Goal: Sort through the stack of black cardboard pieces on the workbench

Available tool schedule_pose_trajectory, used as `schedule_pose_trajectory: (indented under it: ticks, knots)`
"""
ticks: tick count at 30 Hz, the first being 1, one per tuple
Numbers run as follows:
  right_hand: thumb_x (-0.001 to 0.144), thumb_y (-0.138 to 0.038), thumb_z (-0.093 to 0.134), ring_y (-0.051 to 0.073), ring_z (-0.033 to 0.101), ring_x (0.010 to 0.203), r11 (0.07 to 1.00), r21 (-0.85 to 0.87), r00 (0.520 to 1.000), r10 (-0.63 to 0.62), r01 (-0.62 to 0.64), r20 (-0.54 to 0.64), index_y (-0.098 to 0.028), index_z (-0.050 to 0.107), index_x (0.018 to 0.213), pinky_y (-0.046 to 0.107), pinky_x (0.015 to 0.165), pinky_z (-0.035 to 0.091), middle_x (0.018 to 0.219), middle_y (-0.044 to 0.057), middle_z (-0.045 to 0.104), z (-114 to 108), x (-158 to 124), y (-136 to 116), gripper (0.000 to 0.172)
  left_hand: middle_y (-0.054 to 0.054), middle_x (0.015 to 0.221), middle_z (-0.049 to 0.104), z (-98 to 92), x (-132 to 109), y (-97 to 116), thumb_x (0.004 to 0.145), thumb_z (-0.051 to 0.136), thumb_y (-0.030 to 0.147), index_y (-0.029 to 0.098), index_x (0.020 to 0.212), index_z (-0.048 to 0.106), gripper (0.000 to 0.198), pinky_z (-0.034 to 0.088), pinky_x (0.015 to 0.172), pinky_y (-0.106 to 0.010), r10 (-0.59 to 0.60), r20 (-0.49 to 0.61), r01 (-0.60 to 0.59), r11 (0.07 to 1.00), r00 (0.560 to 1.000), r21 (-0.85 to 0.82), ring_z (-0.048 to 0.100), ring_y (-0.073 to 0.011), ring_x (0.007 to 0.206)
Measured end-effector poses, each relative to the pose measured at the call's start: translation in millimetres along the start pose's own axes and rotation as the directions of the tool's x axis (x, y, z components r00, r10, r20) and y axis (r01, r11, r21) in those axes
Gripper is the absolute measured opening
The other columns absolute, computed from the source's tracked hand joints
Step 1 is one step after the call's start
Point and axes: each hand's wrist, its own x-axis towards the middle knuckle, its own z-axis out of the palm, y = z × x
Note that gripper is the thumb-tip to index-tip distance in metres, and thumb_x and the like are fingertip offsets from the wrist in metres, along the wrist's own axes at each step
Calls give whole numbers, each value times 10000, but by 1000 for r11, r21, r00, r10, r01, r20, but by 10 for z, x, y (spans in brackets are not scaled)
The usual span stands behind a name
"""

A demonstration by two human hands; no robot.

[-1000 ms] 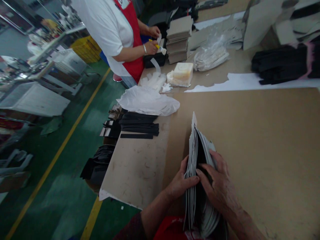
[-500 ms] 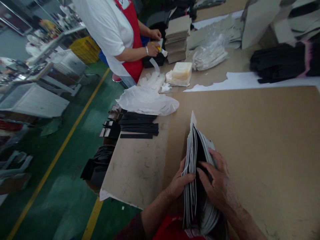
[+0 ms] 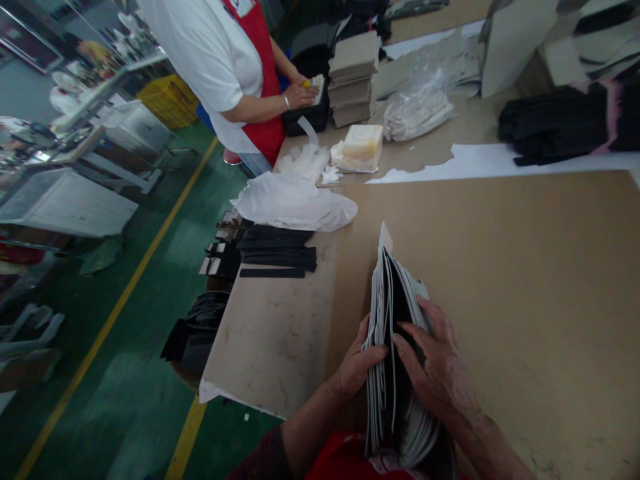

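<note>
A thick stack of black sheets with white edges (image 3: 387, 313) stands on its edge on the brown table (image 3: 525, 280), leaning towards me. My left hand (image 3: 356, 365) grips the stack's left side, thumb curled over the edges. My right hand (image 3: 434, 363) presses on the right side, its fingers pushed between the sheets and holding a gap apart.
Flat black strips (image 3: 277, 250) lie piled at the table's left edge beside a white plastic bag (image 3: 295, 200). A co-worker in a white shirt and red apron (image 3: 235, 67) works at the far end near grey card stacks (image 3: 353, 77). Black pieces (image 3: 565, 123) lie at far right.
My left thumb has slid a little along the stack's edge and the sheets have shifted slightly. The co-worker's hands have moved down onto the black box.
</note>
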Motion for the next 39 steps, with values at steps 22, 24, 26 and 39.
schedule_pose_trajectory:
  ticks: [22,24,26,39]
  knots:
    - [974,-330,572,455,266,1502,997,-51,998,-62,61,-23,-161,721,1142,733,1116,415,1622,166,301,47,-35,25,281,-101,1371,660,-11,4,3,768,783,371,217,1500,431,826,409,1143,-492,17,26,-15,999,1000,-46,589,-350,1296]
    - [982,-364,572,443,273,1500,996,-67,999,-52,51,-14,-176,719,1156,724,1119,420,1628,155,292,53,-24,14,295,-99,1413,636,-16,10,-3,771,785,369,219,1496,440,816,382,1173,-491,19,28,-18,999,999,-40,553,-355,1344]
    - [993,-366,555,432,262,1506,996,-72,999,-45,45,-1,-187,717,1159,718,1124,422,1633,141,290,56,-16,8,293,-95,1430,626,-17,15,-4,772,783,366,223,1499,438,818,359,1194,-490,18,30,-17,999,999,-42,531,-356,1371]
    - [1014,-356,505,411,310,1480,998,-52,1000,-18,19,7,-159,718,1049,697,1141,406,1604,156,335,31,-1,11,292,-85,1410,626,-14,26,16,729,787,385,220,1488,432,854,366,1164,-502,-9,18,8,999,1000,49,529,-361,1351]
